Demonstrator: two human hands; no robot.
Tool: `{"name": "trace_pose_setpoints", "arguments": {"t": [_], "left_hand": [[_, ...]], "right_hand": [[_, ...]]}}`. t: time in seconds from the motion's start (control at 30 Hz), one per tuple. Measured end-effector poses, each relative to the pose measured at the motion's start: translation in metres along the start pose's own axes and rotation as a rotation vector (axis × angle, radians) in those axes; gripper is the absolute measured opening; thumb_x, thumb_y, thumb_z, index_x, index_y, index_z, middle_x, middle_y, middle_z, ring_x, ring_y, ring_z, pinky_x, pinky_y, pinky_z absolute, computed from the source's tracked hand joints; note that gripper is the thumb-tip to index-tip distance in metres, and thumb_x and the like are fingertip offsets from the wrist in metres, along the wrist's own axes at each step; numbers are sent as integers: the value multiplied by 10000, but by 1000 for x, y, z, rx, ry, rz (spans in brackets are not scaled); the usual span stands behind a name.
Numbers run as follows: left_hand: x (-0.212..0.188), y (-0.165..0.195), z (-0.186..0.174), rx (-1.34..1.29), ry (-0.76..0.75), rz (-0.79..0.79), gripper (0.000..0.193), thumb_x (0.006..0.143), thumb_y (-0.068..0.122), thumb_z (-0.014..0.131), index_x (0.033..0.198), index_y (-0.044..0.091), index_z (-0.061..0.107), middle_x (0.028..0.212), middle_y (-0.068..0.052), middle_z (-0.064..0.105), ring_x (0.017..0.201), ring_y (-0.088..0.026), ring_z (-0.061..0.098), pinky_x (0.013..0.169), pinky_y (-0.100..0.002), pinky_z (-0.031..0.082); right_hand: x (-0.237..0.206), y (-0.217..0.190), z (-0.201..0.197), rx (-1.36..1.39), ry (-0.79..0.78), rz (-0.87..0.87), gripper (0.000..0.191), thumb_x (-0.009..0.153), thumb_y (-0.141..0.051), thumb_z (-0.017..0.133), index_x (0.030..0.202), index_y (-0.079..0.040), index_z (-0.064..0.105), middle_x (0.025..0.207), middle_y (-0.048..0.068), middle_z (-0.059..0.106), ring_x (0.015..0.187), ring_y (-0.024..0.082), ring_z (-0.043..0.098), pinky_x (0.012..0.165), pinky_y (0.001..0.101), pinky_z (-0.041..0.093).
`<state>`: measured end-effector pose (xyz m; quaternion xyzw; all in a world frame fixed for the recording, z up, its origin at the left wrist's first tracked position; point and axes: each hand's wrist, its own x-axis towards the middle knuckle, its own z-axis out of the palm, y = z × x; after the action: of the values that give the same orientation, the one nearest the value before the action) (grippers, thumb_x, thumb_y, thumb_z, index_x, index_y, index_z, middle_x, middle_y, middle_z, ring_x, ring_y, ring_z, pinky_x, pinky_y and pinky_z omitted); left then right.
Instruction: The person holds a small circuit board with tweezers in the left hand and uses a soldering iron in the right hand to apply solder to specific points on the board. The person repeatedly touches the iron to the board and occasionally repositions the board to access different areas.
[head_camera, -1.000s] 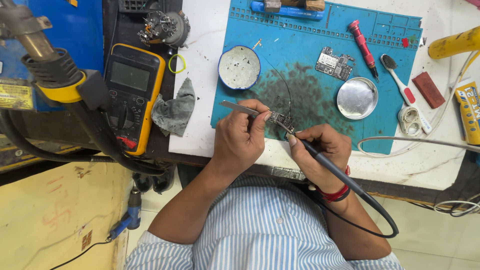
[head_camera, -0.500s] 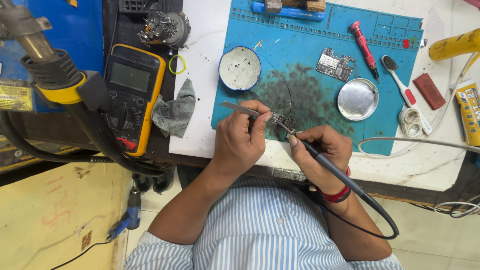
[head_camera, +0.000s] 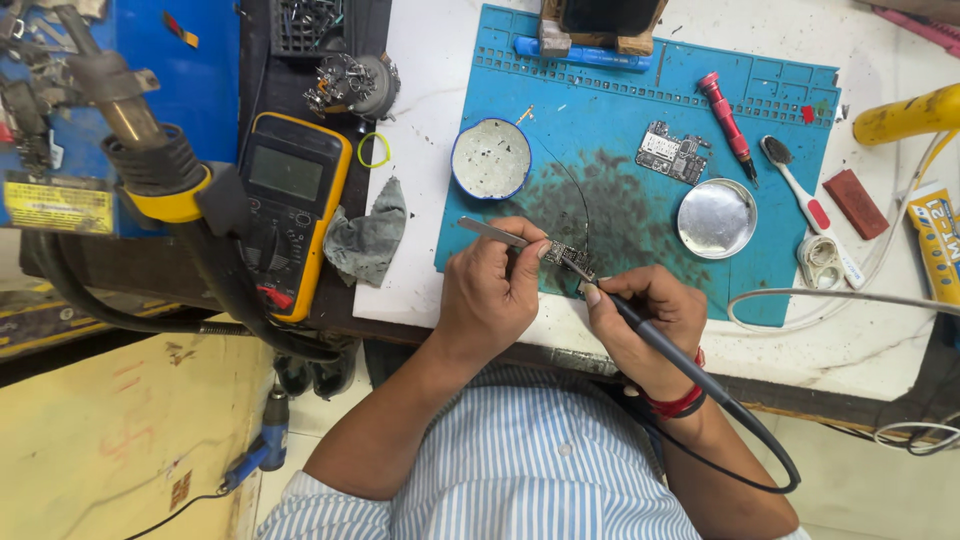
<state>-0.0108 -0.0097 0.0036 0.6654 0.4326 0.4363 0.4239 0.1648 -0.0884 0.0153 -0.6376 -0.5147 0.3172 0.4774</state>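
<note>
Mid-soldering, judging by the pose: left hand (head_camera: 490, 290) pinching tweezers (head_camera: 492, 232) onto a small circuit board (head_camera: 570, 259) at the near edge of the blue mat (head_camera: 610, 130); right hand (head_camera: 645, 320) gripping a soldering iron (head_camera: 640, 325), tip seemingly touching the board. Second board (head_camera: 675, 152) farther up the mat, untouched.
</note>
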Motion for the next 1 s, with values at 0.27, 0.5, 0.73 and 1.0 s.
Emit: {"name": "trace_pose_setpoints", "arguments": {"t": [0.27,0.5,0.73,1.0], "left_hand": [[2,-3,1,-10,18,58,91,1030,65,650,1063,24,576,846,-70,693,620,-163,663,548,-315,507],[2,-2,1,10,10,42,91,1023,62,655,1053,23,579,817,-69,688,588,-164,642,532,-316,490],[1,-2,1,-3,8,35,96,1023,58,656,1056,20,575,829,-71,685,577,-154,628,526,-310,482],[2,-1,1,-1,10,46,101,1022,57,659,1055,19,571,838,-72,689,571,-147,625,520,-306,476]], "right_hand": [[1,3,0,-34,20,-20,117,882,10,779,926,17,671,723,13,668,631,2,541,549,181,404],[1,4,1,-20,24,-8,120,896,3,782,943,19,673,761,18,688,668,6,571,576,178,436],[2,4,0,-33,13,-24,121,894,0,785,941,18,676,759,20,693,655,9,573,570,179,434],[3,2,0,-47,13,-23,119,890,-1,785,936,18,677,753,24,696,653,10,574,569,181,437]]}}
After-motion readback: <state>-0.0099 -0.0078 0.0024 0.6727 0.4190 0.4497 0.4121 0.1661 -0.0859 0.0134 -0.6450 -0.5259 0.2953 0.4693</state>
